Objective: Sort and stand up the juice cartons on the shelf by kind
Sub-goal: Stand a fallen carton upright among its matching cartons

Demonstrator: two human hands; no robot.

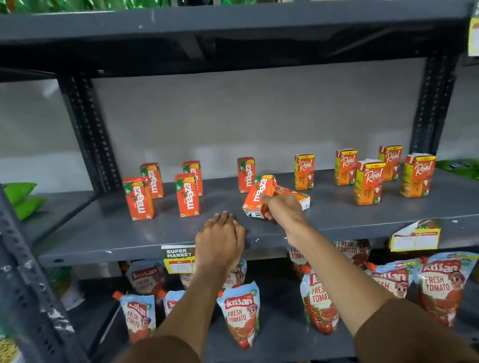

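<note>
Maaza carton (259, 196) tilted, long axis toward 1 o'clock, grasped by right hand (284, 210); left hand (219, 239) empty, resting on shelf (123, 240) at 7 o'clock of it.

Bare shelf (348, 216) front lies open between the standing Maaza cartons (187, 195) and Real cartons (368, 182).

Your right hand (284, 210) grips a tilted Maaza carton (257, 195) above the shelf (123, 240); your left hand (220, 242) rests at its 7 o'clock, on the shelf edge.
</note>
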